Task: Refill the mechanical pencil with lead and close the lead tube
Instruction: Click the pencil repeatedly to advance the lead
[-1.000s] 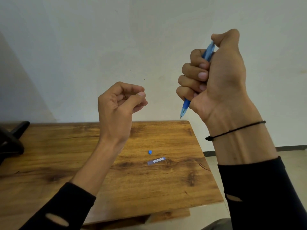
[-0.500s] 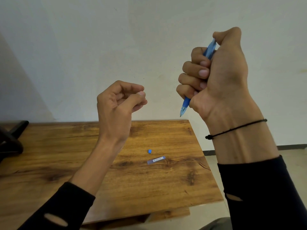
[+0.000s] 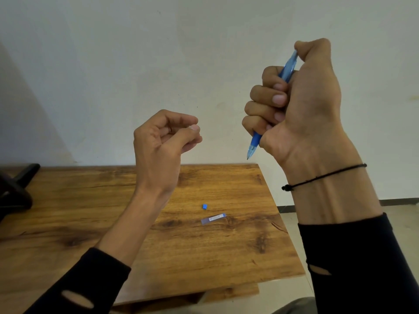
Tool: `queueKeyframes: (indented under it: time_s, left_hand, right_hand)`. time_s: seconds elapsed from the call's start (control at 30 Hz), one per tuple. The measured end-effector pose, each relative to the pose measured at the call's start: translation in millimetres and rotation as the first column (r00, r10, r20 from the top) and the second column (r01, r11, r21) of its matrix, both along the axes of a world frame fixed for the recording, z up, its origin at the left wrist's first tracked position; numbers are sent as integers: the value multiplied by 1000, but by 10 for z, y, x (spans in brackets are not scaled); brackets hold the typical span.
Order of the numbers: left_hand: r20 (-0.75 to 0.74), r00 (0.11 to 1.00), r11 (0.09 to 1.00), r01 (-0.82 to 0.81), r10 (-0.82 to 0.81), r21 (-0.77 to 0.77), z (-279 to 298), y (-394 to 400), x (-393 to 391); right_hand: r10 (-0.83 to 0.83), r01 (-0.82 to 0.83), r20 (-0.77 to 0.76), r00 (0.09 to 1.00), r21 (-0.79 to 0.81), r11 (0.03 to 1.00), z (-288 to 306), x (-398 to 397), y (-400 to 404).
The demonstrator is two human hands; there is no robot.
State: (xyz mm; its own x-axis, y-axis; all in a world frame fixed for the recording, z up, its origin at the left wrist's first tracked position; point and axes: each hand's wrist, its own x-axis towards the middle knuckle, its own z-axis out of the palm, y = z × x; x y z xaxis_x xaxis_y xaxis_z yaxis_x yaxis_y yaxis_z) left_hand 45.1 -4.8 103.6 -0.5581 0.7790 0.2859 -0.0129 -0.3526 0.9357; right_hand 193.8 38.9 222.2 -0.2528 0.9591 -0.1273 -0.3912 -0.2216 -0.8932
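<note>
My right hand (image 3: 301, 105) is raised in front of the wall, fist shut around a blue mechanical pencil (image 3: 254, 145). The thumb rests on the pencil's top end and its tip points down. My left hand (image 3: 163, 141) hovers to the left at a lower height, fingers curled, thumb pinched against the index finger. Nothing is visible in that pinch. On the wooden table (image 3: 90, 211) lies the clear lead tube (image 3: 213, 218) on its side. Its small blue cap (image 3: 204, 206) lies apart, just behind it.
A black object (image 3: 15, 189) sits at the table's left edge. The table's right edge and front corner (image 3: 294, 264) drop to a tiled floor. A plain white wall stands behind.
My right hand with the pencil has shifted only slightly. My left hand keeps the same pinched pose. The tube and cap lie where they were.
</note>
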Motion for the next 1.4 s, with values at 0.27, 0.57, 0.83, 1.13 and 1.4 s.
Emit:
queueKeyframes:
  time_s: [0.27,0.57,0.83,1.13,1.4]
  left_hand:
    - [9,1000,1000,2,-2,-3,3,-3,6]
    - [8,1000,1000,1,-1,-7,7,-3,8]
    - [-1,1000,1000,-3,3,-16,4,4,10]
    - [-12,1000,1000,-2,2,-13,-16,15,-5]
    - [-29,999,1000,13,-14,-3,-36,27,-20]
  right_hand:
    - [-8,8,-10,1000,-7,1000,-6,3,4]
    - [-6,6,-9,1000,-14,1000,-11,9,13]
    - [-2,2,-1,1000,-18,1000,-16,9,24]
    - [-2,1,-16,1000,-30,1000,-28,8,30]
    - [-6,5,-27,1000,-32,999,-38,27,46]
